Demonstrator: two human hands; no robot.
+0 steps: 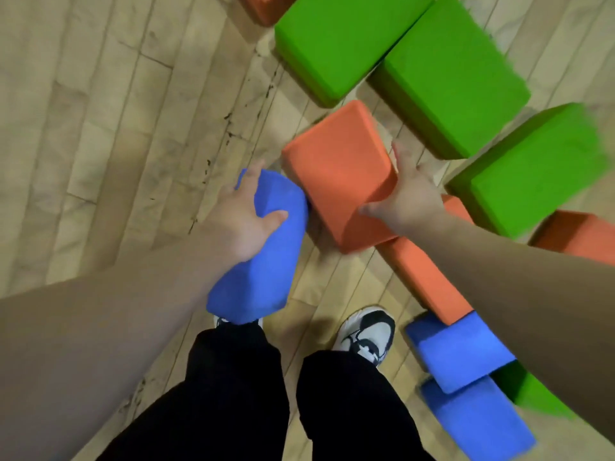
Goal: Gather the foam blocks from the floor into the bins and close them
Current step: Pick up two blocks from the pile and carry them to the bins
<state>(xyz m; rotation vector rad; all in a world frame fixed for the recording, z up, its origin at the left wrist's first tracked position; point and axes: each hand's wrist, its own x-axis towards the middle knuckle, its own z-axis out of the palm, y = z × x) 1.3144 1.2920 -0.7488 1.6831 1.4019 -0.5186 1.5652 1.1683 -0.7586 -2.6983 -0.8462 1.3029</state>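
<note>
left hand point(244, 221) wrapped round a blue foam block point(266, 271), right hand point(414, 197) clasping an orange block point(336, 174) by its corner, perhaps lifted, green blocks point(456, 81) beyond its fingers

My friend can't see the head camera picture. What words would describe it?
Looking down, a person's left hand holds a blue foam block while the right hand grips an orange block. Green blocks and other blocks lie on the wooden floor near their shoes.

The rectangular orange foam block point(336, 168) and rounded blue foam block point(266, 257) look matt; the pale wooden plank floor point(100, 128) has a faint sheen.
</note>
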